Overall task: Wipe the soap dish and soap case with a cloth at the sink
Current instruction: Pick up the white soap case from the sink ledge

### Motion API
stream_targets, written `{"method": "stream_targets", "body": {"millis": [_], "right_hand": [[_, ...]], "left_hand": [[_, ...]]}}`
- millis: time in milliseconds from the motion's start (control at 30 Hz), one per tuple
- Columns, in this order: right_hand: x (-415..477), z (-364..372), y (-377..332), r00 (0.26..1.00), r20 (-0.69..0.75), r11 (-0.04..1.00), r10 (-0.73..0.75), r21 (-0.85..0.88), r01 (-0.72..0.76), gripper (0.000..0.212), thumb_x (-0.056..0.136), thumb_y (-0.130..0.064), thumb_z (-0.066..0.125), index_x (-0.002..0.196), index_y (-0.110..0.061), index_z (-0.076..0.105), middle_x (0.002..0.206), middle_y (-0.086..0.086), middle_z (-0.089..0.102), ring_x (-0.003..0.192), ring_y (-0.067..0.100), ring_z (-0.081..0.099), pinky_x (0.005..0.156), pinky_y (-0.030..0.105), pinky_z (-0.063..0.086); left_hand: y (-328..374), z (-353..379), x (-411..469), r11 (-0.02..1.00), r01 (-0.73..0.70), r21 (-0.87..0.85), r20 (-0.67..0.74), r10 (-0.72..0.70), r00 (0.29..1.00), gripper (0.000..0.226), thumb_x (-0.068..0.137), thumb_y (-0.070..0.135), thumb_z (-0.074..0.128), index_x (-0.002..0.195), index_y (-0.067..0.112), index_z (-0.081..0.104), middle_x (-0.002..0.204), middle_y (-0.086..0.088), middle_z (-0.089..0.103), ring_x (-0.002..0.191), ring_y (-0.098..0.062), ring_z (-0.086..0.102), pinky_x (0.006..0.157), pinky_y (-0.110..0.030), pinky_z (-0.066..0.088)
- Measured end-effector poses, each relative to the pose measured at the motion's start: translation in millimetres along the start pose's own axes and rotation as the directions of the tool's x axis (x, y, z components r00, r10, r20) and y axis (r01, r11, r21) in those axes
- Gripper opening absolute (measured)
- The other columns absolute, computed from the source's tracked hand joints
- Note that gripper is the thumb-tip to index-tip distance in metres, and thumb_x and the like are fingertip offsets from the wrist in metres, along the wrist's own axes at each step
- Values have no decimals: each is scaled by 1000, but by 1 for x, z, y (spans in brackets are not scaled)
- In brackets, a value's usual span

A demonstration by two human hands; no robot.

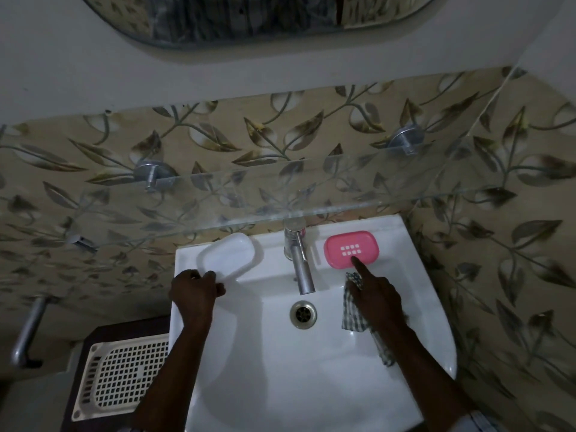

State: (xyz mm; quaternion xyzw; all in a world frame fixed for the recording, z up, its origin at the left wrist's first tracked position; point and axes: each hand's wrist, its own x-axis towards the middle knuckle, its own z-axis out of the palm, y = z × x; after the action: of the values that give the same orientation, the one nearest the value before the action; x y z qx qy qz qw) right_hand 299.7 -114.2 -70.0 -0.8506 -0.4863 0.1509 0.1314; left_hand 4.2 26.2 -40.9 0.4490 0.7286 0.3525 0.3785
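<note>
**At the sink: both hands on the job**

On the sink's back ledge, left hand closed on the near edge of the white soap case, left of the tap. Right hand clutched the checked cloth under the palm, forefinger stretched out, touching the near rim of the pink soap dish right of the tap. Drain between the wrists in the white sink. Glass shelf above; slotted tray off left.
</note>
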Motion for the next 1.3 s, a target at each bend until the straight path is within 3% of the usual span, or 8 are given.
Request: {"method": "stream_targets", "body": {"millis": [267, 400, 567, 767, 900, 1000, 1167, 1300], "right_hand": [[10, 0, -13, 988, -131, 996, -80, -41, 76, 58, 100, -48, 45, 152, -26, 31, 90, 10, 72, 83, 27, 69, 69, 35, 51], [-14, -3, -27, 976, -209, 967, -64, 230, 112, 35, 96, -52, 48, 109, -21, 61, 75, 4, 73, 73, 25, 70, 62, 34, 53], [-43, 19, -35, 945, 73, 746, 319, 596, -298, 21, 90, -16, 66, 107, -3, 68, 108, 16, 74, 103, 31, 68, 89, 31, 53], [-69, 42, -73, 873, 443, 398, 202, 777, -487, 15, 81, -22, 66, 95, -20, 72, 94, 1, 76, 89, 21, 73, 82, 48, 61], [-61, 30, -71, 898, 418, 487, 134, 761, -427, 15, 77, -27, 71, 89, -19, 70, 87, -1, 76, 84, 17, 72, 78, 38, 61], [-60, 20, -76, 899, 431, 514, 77, 755, -407, 22, 69, -41, 73, 78, -21, 70, 79, 0, 76, 75, 16, 73, 63, 30, 57], [-69, 12, -71, 797, 589, 246, 137, 759, -603, 20, 69, -22, 79, 75, -4, 75, 81, 19, 75, 74, 31, 74, 63, 40, 61], [-72, -10, -50, 949, 105, 682, 297, 673, -287, 25, 93, -12, 64, 117, -7, 69, 113, 9, 73, 103, 25, 69, 92, 36, 55]], "left_hand": [[-49, -23, -59, 991, 128, -30, 118, -123, 985, 13, 80, 13, 67, 75, 3, 61, 55, -11, 72, 59, -28, 76, 85, -58, 56], [-63, -21, -75, 958, 234, -166, 224, -194, 955, 6, 89, 2, 63, 85, -2, 62, 76, -23, 70, 64, -32, 72, 66, -44, 63], [-62, 5, -113, 842, 522, -137, 605, -346, 717, 27, 94, 0, 59, 80, 4, 82, 86, -27, 76, 71, -29, 73, 71, -39, 58], [-63, 30, -134, 928, 367, -69, 701, -217, 679, 26, 99, -17, 41, 95, -40, 54, 98, -57, 56, 33, 0, 58, 43, -7, 44], [-49, 22, -131, 956, 293, -1, 729, -200, 654, 21, 92, 25, 65, 96, 12, 82, 96, -20, 78, 77, -26, 77, 67, -30, 58], [-44, 23, -131, 968, 244, -62, 626, -153, 765, 13, 84, 26, 75, 86, 16, 83, 87, -15, 79, 79, -28, 74, 68, -36, 54], [-37, 19, -134, 965, 234, -123, 587, -119, 801, 14, 90, 14, 70, 87, 19, 83, 83, -6, 80, 72, -16, 74, 56, -23, 54], [-50, 8, -118, 996, 42, 84, 239, -62, 969, 11, 93, 17, 65, 92, 10, 74, 88, -11, 75, 84, -26, 69, 76, -50, 60]]}}
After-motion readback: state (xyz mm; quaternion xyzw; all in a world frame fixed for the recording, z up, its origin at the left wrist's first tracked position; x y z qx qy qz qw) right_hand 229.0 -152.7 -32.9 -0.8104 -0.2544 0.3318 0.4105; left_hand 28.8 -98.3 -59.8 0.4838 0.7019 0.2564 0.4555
